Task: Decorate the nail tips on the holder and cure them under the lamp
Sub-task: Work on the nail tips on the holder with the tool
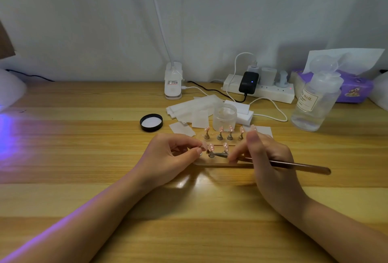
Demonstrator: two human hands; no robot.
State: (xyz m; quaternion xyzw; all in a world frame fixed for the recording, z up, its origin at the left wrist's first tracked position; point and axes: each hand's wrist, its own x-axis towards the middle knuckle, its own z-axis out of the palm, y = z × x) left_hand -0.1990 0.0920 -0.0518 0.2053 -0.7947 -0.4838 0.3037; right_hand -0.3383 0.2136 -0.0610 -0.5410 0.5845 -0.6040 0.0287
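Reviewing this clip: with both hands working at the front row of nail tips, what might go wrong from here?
1. The left hand pinches a nail tip close beside its neighbours; a slip may smear or topple them.
2. The brush in the right hand runs low over the holder, so its handle could catch a stand.
3. The open jar sits right behind the back row and could be knocked.

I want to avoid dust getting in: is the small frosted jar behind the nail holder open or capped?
Open. The frosted jar has no cap on it; a black lid lies upturned on the table to its left.

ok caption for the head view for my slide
Left hand pinches a nail tip on the holder while right hand grips a brush.
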